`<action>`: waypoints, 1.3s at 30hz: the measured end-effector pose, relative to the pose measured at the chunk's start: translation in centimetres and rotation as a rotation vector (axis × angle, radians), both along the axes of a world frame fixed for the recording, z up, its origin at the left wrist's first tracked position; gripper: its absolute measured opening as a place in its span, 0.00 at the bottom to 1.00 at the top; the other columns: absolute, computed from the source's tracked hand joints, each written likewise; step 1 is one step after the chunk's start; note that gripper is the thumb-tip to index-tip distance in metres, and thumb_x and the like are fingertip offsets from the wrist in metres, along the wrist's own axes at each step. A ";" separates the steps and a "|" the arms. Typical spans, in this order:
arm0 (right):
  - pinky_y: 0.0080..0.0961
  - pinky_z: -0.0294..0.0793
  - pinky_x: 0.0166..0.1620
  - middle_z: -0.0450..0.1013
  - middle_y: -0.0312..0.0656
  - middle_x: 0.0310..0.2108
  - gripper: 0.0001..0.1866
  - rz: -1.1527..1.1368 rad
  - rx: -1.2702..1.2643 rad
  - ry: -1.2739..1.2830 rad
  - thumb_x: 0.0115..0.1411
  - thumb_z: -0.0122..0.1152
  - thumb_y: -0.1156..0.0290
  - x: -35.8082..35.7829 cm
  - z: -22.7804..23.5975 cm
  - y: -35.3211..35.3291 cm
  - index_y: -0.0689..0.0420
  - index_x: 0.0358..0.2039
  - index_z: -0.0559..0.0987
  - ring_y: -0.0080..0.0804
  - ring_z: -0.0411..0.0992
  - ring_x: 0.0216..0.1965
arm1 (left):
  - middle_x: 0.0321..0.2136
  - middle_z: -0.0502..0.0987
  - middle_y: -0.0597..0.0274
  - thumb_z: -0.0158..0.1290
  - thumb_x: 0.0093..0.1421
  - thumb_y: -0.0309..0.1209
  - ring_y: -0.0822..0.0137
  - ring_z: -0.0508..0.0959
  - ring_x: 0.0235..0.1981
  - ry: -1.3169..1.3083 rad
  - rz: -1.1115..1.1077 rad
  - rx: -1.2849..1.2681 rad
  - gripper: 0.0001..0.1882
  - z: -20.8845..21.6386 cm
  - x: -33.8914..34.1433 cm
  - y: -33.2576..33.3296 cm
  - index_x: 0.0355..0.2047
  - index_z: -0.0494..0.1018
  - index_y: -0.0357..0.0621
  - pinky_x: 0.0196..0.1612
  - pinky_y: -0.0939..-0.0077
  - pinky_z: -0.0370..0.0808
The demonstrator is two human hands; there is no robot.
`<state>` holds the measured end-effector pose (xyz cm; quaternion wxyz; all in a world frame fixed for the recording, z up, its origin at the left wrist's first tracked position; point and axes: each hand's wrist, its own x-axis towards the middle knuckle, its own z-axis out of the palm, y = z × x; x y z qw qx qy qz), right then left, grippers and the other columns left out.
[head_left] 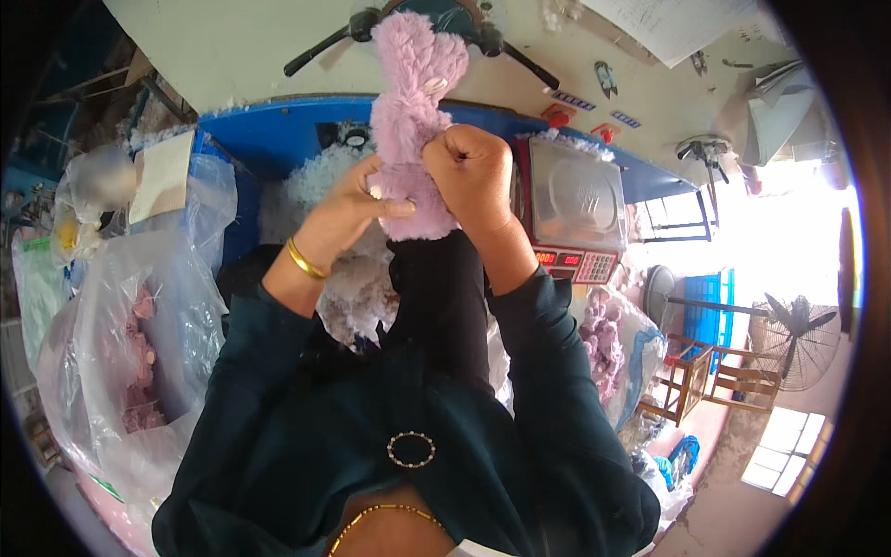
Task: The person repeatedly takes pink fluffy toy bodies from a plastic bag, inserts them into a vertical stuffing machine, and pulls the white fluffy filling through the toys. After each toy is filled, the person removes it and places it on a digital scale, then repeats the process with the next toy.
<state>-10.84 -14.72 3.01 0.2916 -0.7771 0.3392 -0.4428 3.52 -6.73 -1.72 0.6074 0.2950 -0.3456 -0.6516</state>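
Observation:
A pink furry plush toy [406,176] is held upright between my hands, in front of the workbench. Two long fluffy lobes stick up at its top end. My left hand [351,206] grips its lower left side, the thumb lying across the front. On the toy's right side, my right hand [471,172] is closed in a fist against the pink fur. Whether those fingers pinch anything besides the fur is hidden. White stuffing fluff [320,190] lies below and around my left hand.
A weighing scale [577,200] with a red display stands to my right. Plastic bags with pink plush pieces flank me, one on the left [102,325] and one on the right [640,348]. A machine with black handles [524,67] sits on the bench. A fan [794,343] stands at far right.

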 end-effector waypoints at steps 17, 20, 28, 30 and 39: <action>0.40 0.70 0.45 0.72 0.54 0.41 0.33 0.041 -0.002 0.341 0.55 0.59 0.49 -1.2 2.0 1.2 0.67 0.48 0.70 0.55 0.70 0.44 | 0.47 0.69 0.55 0.49 0.65 0.37 0.63 0.77 0.41 0.042 0.150 0.056 0.30 2.0 -4.4 -0.7 0.60 0.49 0.40 0.31 0.74 0.82; 0.39 0.70 0.43 0.71 0.54 0.40 0.34 0.077 0.063 0.246 0.56 0.56 0.45 -1.7 0.2 0.2 0.67 0.46 0.71 0.55 0.70 0.42 | 0.49 0.68 0.60 0.45 0.66 0.39 0.68 0.74 0.45 -0.052 0.262 -0.018 0.26 0.5 -6.1 -1.2 0.60 0.52 0.44 0.39 0.75 0.79; 0.40 0.69 0.41 0.68 0.55 0.35 0.42 0.015 -0.183 0.149 0.50 0.60 0.40 -0.2 -2.8 2.0 0.66 0.51 0.67 0.54 0.68 0.37 | 0.50 0.67 0.55 0.42 0.67 0.38 0.67 0.75 0.44 -0.199 0.221 -0.029 0.27 0.1 -3.1 0.7 0.60 0.50 0.39 0.31 0.78 0.80; 0.40 0.69 0.44 0.69 0.56 0.37 0.44 -0.004 -0.062 0.076 0.50 0.58 0.38 0.4 -2.6 3.1 0.66 0.51 0.67 0.54 0.69 0.39 | 0.49 0.67 0.54 0.41 0.68 0.40 0.67 0.75 0.43 -0.212 0.259 -0.009 0.26 0.8 -2.8 1.4 0.60 0.51 0.39 0.30 0.78 0.80; 0.34 0.71 0.45 0.73 0.52 0.40 0.35 0.264 0.332 -0.126 0.54 0.59 0.44 -3.4 -1.4 0.5 0.64 0.49 0.70 0.45 0.73 0.42 | 0.48 0.68 0.52 0.43 0.67 0.38 0.63 0.77 0.40 -0.076 0.201 -0.043 0.28 2.0 -6.2 0.2 0.61 0.48 0.39 0.32 0.75 0.82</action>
